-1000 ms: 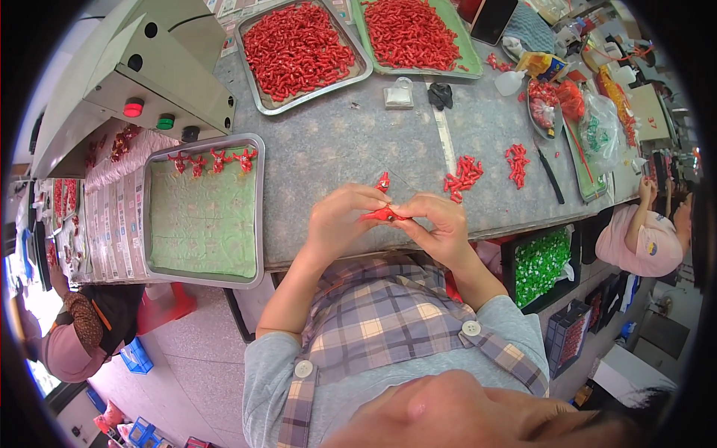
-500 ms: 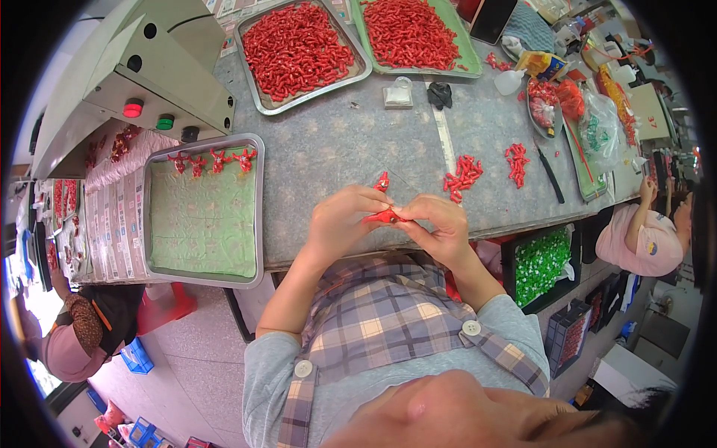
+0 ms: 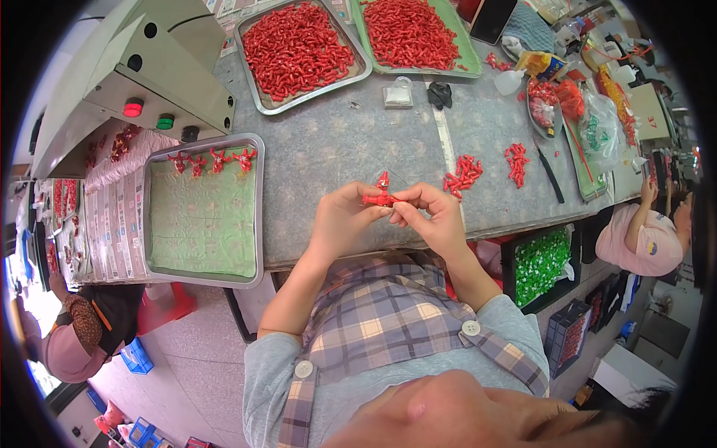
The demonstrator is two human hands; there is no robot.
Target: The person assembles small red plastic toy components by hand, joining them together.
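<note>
Between my two hands, over the table's near edge, is a small red plastic figure with an upright part and arms to the sides. My left hand pinches its left side between thumb and fingers. On its right side, the thumb and fingertips of my right hand are closed on the figure. A small pile of red plastic pieces lies just beyond my right hand, and a second red pile lies farther right. At left, a metal tray with a green lining holds several similar red figures along its far side.
Two trays heaped with red pieces stand at the back. A grey machine with red and green buttons rises at far left. A black-handled knife lies at right. Below the table edge is a black crate of green pieces. Other people sit at both sides.
My fingers have shifted on the red figure, and more of it now shows. It has turned slightly, and my right hand has changed its pinch on it.
</note>
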